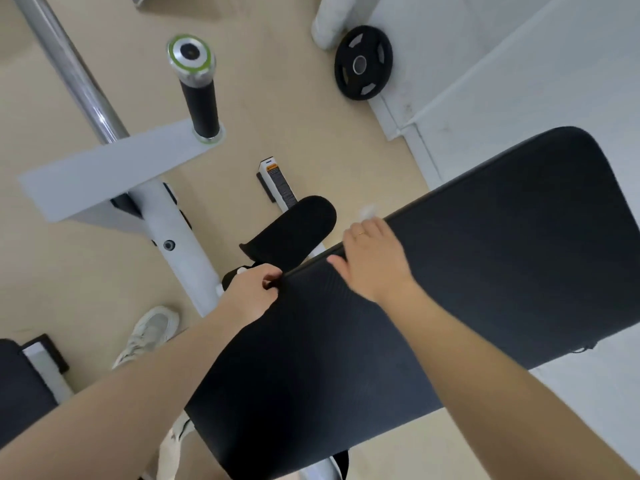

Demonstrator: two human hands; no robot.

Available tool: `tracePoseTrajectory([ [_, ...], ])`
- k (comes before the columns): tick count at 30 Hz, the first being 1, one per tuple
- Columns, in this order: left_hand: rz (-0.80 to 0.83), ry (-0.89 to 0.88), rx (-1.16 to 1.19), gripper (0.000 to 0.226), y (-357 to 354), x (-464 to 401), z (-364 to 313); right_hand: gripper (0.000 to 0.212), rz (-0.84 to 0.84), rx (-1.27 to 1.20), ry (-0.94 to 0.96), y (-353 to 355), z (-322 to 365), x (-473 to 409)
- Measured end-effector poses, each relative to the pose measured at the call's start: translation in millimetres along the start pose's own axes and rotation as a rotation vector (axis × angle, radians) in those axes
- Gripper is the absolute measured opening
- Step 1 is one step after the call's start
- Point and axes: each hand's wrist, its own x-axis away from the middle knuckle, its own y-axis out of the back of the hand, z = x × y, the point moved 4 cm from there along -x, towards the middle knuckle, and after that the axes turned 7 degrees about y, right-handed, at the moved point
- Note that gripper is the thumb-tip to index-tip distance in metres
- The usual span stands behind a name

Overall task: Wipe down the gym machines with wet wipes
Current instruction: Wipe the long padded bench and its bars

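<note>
A long black padded back rest [450, 289] of a gym machine runs from lower left to upper right. My left hand [251, 294] grips its upper edge near the corner, fingers curled over the rim. My right hand [372, 261] lies on the same edge further right, pressing a white wet wipe [367, 212] against the pad; only a blurred bit of the wipe shows past the fingertips. A smaller black seat pad [294, 230] sits below and beyond the back rest.
The machine's white frame [173, 230] with a black-gripped handle [202, 102] and a chrome bar [74, 74] stands at left. A black weight plate [363, 63] leans on the white wall. A pale shoe [152, 330] rests on the beige floor. Another black pad [20, 386] is at lower left.
</note>
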Motion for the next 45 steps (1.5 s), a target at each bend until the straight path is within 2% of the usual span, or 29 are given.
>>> tracePoseTrajectory([
  [3, 0.022, 0.020, -0.007, 0.034, -1.5, 1.5, -8.6, 0.062, 0.018, -0.048, 0.152, -5.1, 19.9, 1.0],
  [6, 0.064, -0.025, -0.036, 0.032, -0.6, -2.6, -32.7, 0.060, 0.053, 0.019, 0.209, 5.3, -5.7, -2.1],
  [9, 0.114, -0.130, -0.027, 0.040, -3.2, -12.3, -73.6, 0.059, 0.068, 0.055, 0.102, 15.1, -63.2, -1.5],
  [12, 0.163, -0.249, -0.014, 0.045, -9.5, -19.3, -122.2, 0.061, -0.033, 0.118, -0.080, 23.6, -131.1, 8.1],
  [14, 0.191, -0.314, -0.010, 0.045, -14.7, -20.5, -155.0, 0.054, -0.075, 0.139, -0.211, 27.6, -164.5, 19.4],
  [17, 0.197, -0.426, 0.008, 0.037, -15.9, -23.8, -200.4, 0.053, -0.084, 0.092, -0.293, 28.4, -171.7, 19.9],
  [20, 0.232, -0.436, 0.064, 0.037, -18.1, -30.5, -228.1, 0.059, -0.110, 0.025, -0.194, 21.4, -154.0, 21.9],
  [23, 0.253, -0.465, 0.060, 0.035, -23.5, -34.8, -247.6, 0.050, -0.182, 0.079, -0.154, 31.5, -180.1, 29.1],
  [26, 0.261, -0.511, 0.022, 0.045, -33.9, -40.6, -276.6, 0.038, -0.240, 0.082, -0.317, 42.1, -234.7, 32.7],
  [30, 0.271, -0.657, 0.007, 0.052, -47.4, -42.1, -339.6, 0.045, -0.315, -0.140, -0.550, 51.8, -287.1, 47.9],
  [33, 0.190, -0.833, -0.139, 0.056, -56.0, -40.4, -388.2, 0.040, -0.306, -0.424, -0.746, 43.3, -312.3, 62.5],
  [36, 0.099, -0.911, -0.379, 0.072, -65.9, -33.9, -419.8, 0.037, -0.372, -0.623, -0.811, 30.9, -318.6, 90.3],
  [40, -0.054, -0.932, -0.834, 0.099, -83.3, -20.0, -439.0, 0.038, -0.365, -0.729, -0.941, -6.3, -312.7, 152.2],
  [42, -0.105, -0.893, -0.913, 0.104, -87.0, -16.5, -441.9, 0.040, -0.337, -0.725, -1.023, -26.5, -305.5, 184.0],
  [45, -0.125, -0.854, -0.913, 0.104, -90.5, -12.9, -440.8, 0.062, -0.369, -0.669, -1.146, -32.0, -296.2, 199.5],
])
